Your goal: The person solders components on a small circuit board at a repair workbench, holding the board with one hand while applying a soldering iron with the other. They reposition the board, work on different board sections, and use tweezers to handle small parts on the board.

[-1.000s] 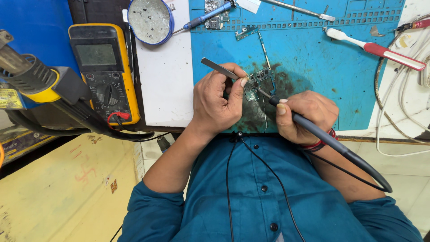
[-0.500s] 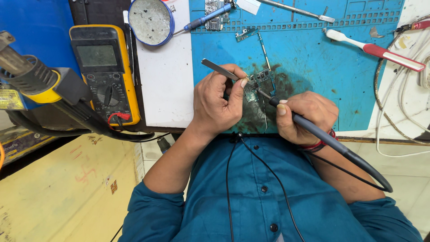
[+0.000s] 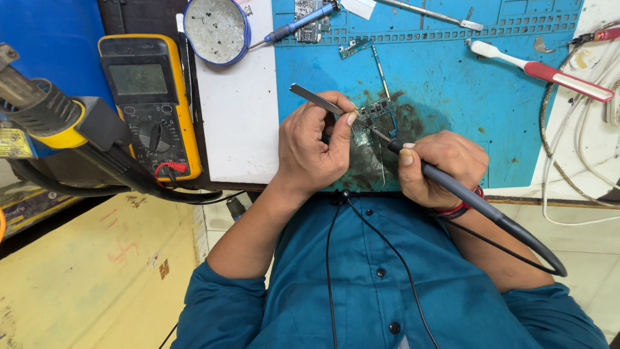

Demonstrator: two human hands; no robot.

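Observation:
My left hand (image 3: 315,145) grips metal tweezers (image 3: 313,98), their tips down at a small green circuit board (image 3: 376,111) on the blue work mat (image 3: 445,84). My right hand (image 3: 439,165) holds a dark soldering iron (image 3: 452,187) like a pen, its tip touching the board close to the tweezers. The iron's cable loops off to the right past my forearm. A dark burnt stain surrounds the board on the mat.
A yellow multimeter (image 3: 147,97) lies at left beside a hot-air gun nozzle (image 3: 45,113). A round blue tin (image 3: 216,29), a blue screwdriver (image 3: 294,24), another board (image 3: 310,16), a red-and-white brush (image 3: 542,70) and white cables (image 3: 581,129) ring the mat.

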